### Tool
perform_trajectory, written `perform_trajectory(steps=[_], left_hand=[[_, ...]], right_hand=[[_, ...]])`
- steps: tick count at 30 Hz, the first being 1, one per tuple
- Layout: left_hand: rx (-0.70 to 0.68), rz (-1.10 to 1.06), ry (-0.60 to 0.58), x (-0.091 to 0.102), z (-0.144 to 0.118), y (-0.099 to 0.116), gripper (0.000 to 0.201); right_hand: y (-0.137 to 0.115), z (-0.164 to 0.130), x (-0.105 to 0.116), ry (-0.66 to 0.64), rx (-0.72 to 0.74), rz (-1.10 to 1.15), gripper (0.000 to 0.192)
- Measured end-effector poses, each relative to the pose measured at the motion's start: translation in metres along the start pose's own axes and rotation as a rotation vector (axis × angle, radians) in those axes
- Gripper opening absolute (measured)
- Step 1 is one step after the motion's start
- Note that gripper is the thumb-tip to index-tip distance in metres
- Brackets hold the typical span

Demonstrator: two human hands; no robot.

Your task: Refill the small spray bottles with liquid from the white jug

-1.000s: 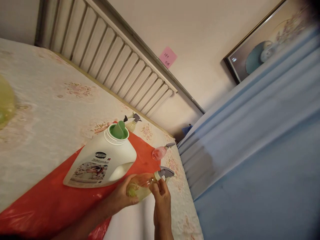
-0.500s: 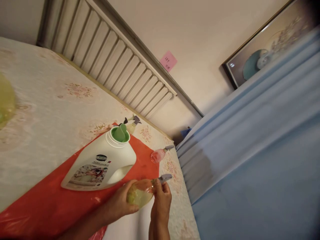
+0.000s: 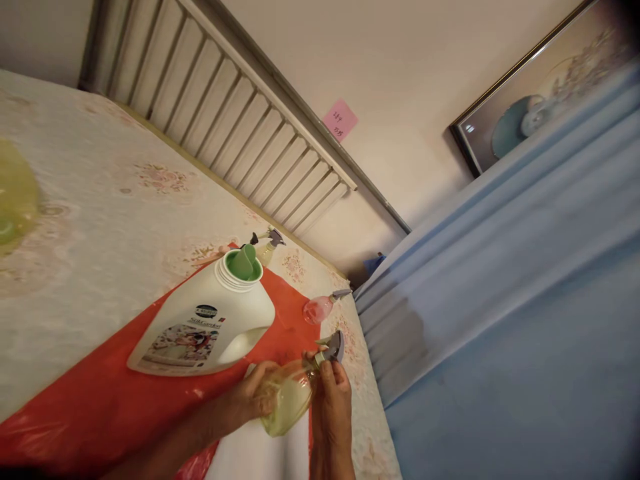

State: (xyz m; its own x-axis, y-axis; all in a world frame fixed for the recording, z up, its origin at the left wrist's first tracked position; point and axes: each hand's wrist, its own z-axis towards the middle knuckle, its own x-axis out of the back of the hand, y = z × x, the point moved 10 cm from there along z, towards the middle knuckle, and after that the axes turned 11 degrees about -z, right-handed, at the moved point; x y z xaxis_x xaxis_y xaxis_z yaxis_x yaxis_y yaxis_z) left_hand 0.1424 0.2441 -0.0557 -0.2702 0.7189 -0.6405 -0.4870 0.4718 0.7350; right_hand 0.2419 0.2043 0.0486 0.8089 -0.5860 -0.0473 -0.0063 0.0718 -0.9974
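A clear spray bottle (image 3: pixel 290 403) with yellowish liquid is held tilted between both hands. My left hand (image 3: pixel 257 393) wraps round its body from the left. At the neck, my right hand (image 3: pixel 333 393) grips the collar just under the grey trigger head (image 3: pixel 334 347), fingers closed. Beside the hands, a large white detergent jug (image 3: pixel 200 327) with a picture label stands without a cap, a green spout showing in its mouth. Everything sits over a red plastic sheet (image 3: pixel 100 373) on a floral tablecloth.
A pink spray bottle (image 3: pixel 318 310) stands at the sheet's right corner. Another spray bottle (image 3: pixel 270 248) is behind the jug. A yellow translucent object (image 3: pixel 17 197) lies at far left. A radiator (image 3: pixel 240 113) lines the wall; a blue curtain (image 3: pixel 500 300) hangs at right.
The bottle's trigger head has turned in my right hand, its lever now showing towards the left. The bottle has shifted slightly right and down, and my left hand's hold on it has altered.
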Motion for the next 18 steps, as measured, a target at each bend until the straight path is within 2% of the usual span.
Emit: perform_trajectory(steps=[5,9,13,15,18], left_hand=[[-0.055,0.126,0.110,0.007,-0.007,0.014,0.093],[-0.050,0.249,0.115,-0.003,-0.012,0.021,0.089],[-0.044,0.422,0.191,0.001,-0.015,0.026,0.083],[-0.015,0.413,0.172,-0.001,-0.015,0.027,0.077],[0.050,0.305,0.026,-0.017,-0.016,0.028,0.069]], right_hand=[[-0.001,-0.004,0.006,0.065,0.039,-0.201,0.037],[0.005,-0.012,-0.004,0.055,0.037,-0.264,0.033],[0.015,-0.017,-0.010,0.049,0.033,-0.291,0.029],[0.016,-0.016,-0.013,0.024,0.033,-0.267,0.029],[0.014,-0.015,-0.020,-0.068,0.009,-0.135,0.032]])
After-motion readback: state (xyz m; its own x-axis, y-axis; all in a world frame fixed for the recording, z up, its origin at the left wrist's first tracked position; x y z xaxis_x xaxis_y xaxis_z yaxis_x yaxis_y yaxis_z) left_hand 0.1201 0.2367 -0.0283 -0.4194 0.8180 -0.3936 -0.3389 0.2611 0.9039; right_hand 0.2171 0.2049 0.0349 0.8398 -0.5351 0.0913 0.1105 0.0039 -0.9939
